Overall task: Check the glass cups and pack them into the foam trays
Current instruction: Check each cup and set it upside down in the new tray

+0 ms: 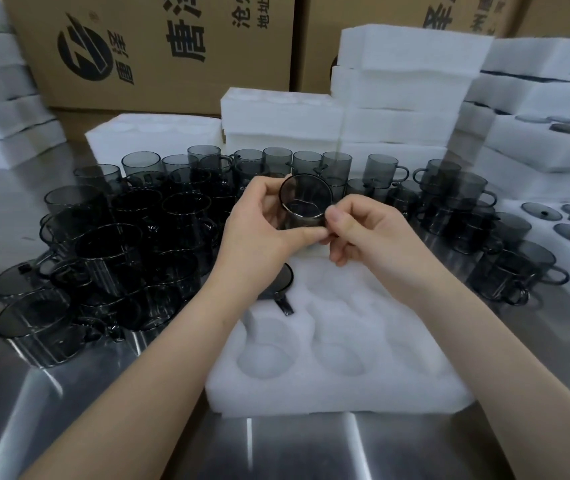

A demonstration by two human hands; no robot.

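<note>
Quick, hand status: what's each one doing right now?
Left hand: closed, fingers curled round the glass cup, held above the foam tray.
Right hand: closed, pinching the same cup at its near edge.

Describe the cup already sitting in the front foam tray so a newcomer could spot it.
Start at the white foam tray nearest the person. Its far-left pocket holds a smoky glass cup, handle toward the person, the only one seated in foam.

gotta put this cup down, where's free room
Free: empty round pockets of the white foam tray in front, and the bare steel table between tray and near edge. Crowded: clustered smoky grey glass cups left and right of the tray.
</note>
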